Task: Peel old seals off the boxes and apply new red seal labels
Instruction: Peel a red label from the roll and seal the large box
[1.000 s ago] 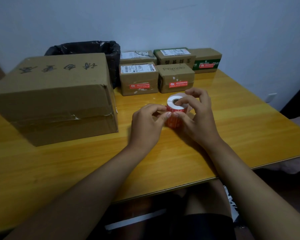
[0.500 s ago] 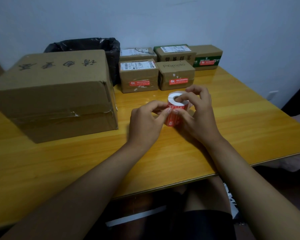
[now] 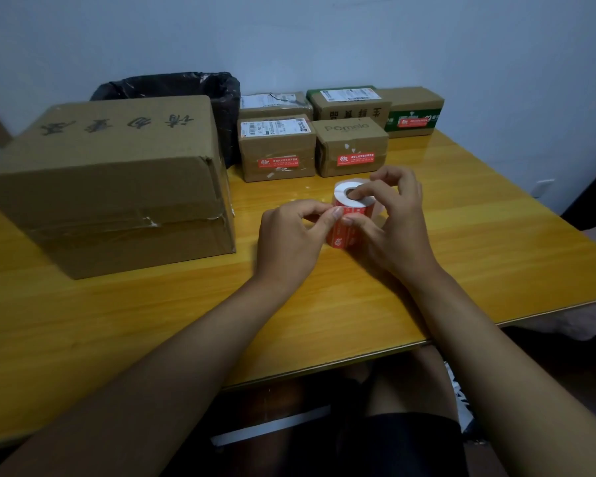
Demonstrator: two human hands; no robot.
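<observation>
1. Step in hand: getting a fresh red label off the roll (image 3: 350, 215). The roll stands on end on the table (image 3: 461, 235), between the two hands, well short of the boxes.
2. The right hand (image 3: 393, 222) wraps the roll from its far and right side, with a fingertip on the white top by the core hole and the thumb on the red face; it grips the roll.
3. The left hand (image 3: 289, 235) is curled, thumb and forefinger pinching at the roll's near-left edge. This looks like a label edge being lifted, though the edge itself is too small to make out.
4. Next move, as a judgement: hold the roll steady with the right hand and draw the label away to the left without creasing it, then carry it to a box.
5. Beyond the hands, two small boxes (image 3: 277, 149) and one further back already show red seals; the big box (image 3: 111, 184) left of the left hand shows none.
6. Against the earlier frame: hands and roll sit almost as before, and the pinch is unchanged, with no label free yet.
</observation>
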